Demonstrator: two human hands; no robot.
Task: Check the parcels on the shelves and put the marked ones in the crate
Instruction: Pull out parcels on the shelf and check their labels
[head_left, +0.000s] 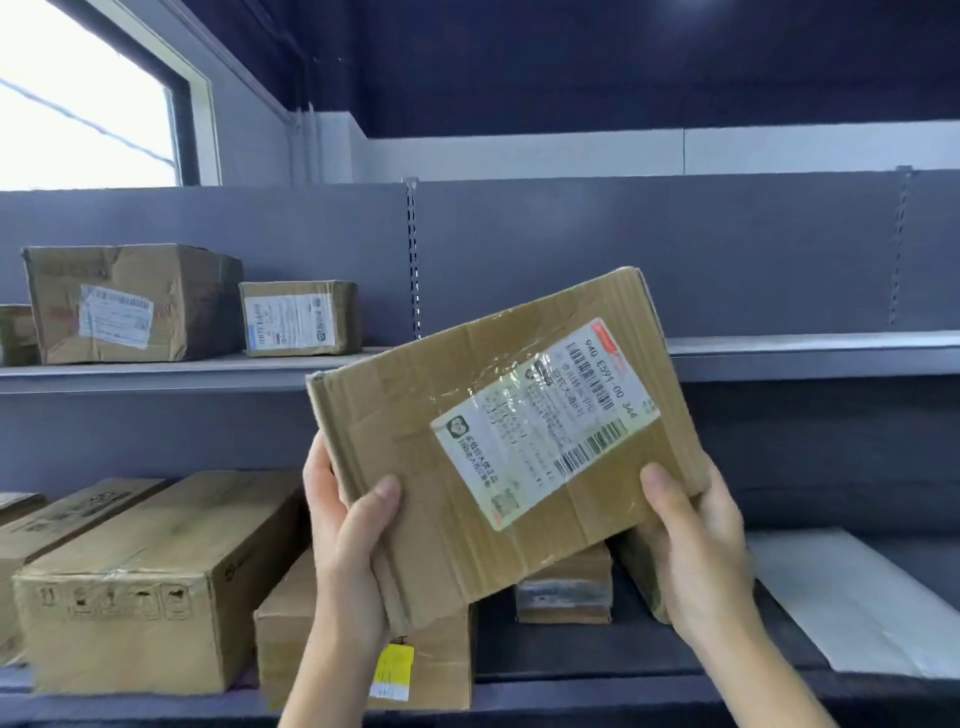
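I hold a flat brown cardboard parcel (447, 415) up in front of the shelves, tilted, its taped face with a white shipping label (545, 423) turned toward me. My left hand (348, 540) grips its lower left corner, thumb on the front. My right hand (701, 551) grips its lower right corner, thumb on the front. No crate is in view.
The upper shelf (182, 371) carries a large box (130, 304) and a small labelled box (298, 317) at left. The lower shelf (597, 680) holds a long box (156, 577), a box with a yellow sticker (431, 660), a small box (566, 592) and a white flat mailer (852, 603).
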